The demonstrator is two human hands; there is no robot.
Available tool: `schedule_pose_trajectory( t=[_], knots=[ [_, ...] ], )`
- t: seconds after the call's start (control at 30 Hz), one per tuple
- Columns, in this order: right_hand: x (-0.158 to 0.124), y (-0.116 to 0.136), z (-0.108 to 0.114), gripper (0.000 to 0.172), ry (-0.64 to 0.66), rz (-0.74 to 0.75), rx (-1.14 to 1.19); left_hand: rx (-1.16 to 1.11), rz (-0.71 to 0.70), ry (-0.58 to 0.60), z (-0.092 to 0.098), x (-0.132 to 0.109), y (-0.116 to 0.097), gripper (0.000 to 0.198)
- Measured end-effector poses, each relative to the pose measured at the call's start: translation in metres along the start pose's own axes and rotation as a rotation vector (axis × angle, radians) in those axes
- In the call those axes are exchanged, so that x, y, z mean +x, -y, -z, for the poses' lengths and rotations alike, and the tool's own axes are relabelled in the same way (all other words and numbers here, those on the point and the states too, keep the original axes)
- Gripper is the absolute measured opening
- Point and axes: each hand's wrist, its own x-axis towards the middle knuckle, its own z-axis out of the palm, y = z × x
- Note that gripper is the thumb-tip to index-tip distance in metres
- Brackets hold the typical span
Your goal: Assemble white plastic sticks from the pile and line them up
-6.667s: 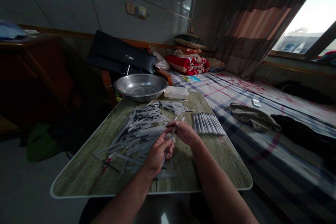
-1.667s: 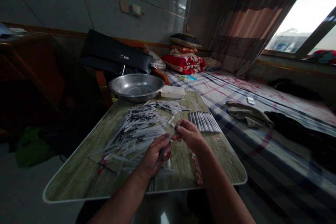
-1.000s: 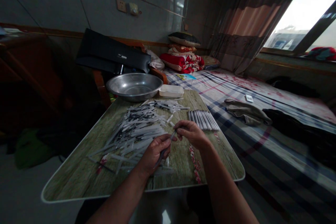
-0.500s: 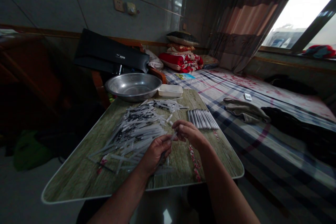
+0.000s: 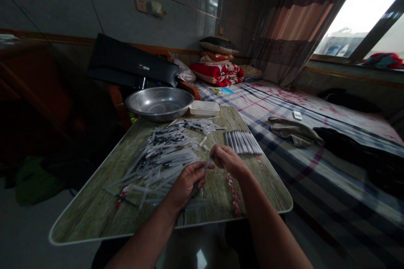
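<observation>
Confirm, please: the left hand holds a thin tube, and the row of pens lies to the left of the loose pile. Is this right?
Not entirely: in the head view, the row of pens lies right of the loose pile. The left hand does hold a thin tube.

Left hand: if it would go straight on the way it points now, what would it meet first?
Most likely the right hand, close ahead by the far end of the pen that the left hand holds; exact gap unclear.
</observation>
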Motion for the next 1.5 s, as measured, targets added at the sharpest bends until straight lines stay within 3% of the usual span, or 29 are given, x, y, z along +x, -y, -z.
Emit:
schedule_pose_trajectory(
  t=[0.17,0.27,0.43,0.63,0.8,1.0,1.3,1.5],
  knots=[
    [-0.003,0.004,-0.002,0.034,0.058,-0.001,0.077,-0.024,-0.002,0.003,-0.001,0.001,-0.001,0.038],
    [-0.001,0.001,-0.002,0.033,0.024,-0.010,-0.029,-0.017,0.005,-0.002,-0.002,0.000,-0.002,0.036],
    [0.001,0.000,-0.002,0.044,0.003,0.014,-0.237,-0.004,-0.012,-0.024,-0.003,0.000,-0.002,0.037],
    [-0.002,0.003,-0.004,0.033,0.027,0.015,-0.012,-0.052,0.016,-0.003,-0.003,0.000,-0.001,0.035],
    [-0.001,0.004,-0.004,0.028,-0.019,0.040,-0.307,-0.009,0.017,-0.001,-0.003,0.000,-0.002,0.037],
    [0.000,0.006,-0.002,0.041,-0.069,0.130,-0.602,0.105,-0.006,-0.018,-0.004,-0.001,-0.003,0.040],
    [0.004,-0.009,-0.007,0.052,-0.130,-0.051,-0.174,0.166,-0.063,-0.097,-0.008,0.002,0.001,0.040],
    [-0.001,-0.001,-0.002,0.035,0.040,-0.038,-0.204,0.154,-0.032,-0.080,-0.008,-0.001,0.000,0.039]
  ],
)
